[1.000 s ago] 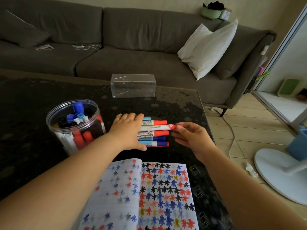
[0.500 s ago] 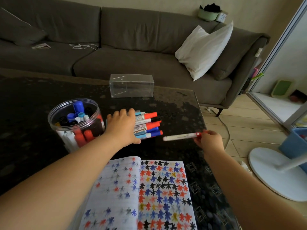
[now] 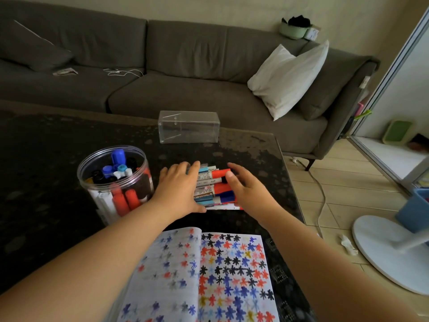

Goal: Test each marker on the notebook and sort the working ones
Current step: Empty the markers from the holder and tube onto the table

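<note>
jar [image 3: 115,180] holds capped markers [image 3: 120,201]

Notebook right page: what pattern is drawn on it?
Rows of red, blue, black and yellow asterisk-like stars on the notebook, head view.

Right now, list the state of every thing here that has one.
Notebook: open, pages covered in marks.
Marker pile: capped, lying flat between both hands.
Jar: lidless, holding markers.
Clear box: looks empty.
Left hand: open, on pile.
Right hand: open, against pile.
</note>
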Available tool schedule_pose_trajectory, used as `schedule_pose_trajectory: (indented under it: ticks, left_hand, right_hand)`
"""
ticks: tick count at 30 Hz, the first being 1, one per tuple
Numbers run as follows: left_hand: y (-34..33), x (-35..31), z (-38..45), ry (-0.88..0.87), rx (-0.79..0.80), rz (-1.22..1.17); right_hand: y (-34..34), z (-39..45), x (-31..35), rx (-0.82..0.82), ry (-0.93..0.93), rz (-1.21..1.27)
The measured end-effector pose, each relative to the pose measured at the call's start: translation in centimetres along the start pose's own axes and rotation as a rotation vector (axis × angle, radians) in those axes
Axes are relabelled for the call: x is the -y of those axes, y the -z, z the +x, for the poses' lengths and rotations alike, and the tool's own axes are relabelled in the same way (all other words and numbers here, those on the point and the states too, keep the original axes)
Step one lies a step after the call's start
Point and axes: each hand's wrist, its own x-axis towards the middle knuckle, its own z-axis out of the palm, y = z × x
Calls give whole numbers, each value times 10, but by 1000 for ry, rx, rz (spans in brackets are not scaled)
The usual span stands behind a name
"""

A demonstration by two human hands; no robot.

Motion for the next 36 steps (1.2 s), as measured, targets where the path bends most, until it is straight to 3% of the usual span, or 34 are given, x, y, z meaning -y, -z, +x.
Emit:
schedule_pose_trajectory:
  ticks: [5,11,21,26,36]
  left_hand:
    - [-3,3,3,24,18,73]
    - [-4,-2,4,31,44,116]
    - [0,-17,13,21,113,91]
    - [4,1,13,92,123,127]
    - [-1,0,12,125,90,189]
  right_hand:
    - [-6,10,1,-44,0,-104]
    - [-10,12,2,14,-70,95]
    - [5,12,-19,-92,-110,184]
    - [47,5,-40,-217,-136,232]
    - [45,6,-62,-133,-284,204]
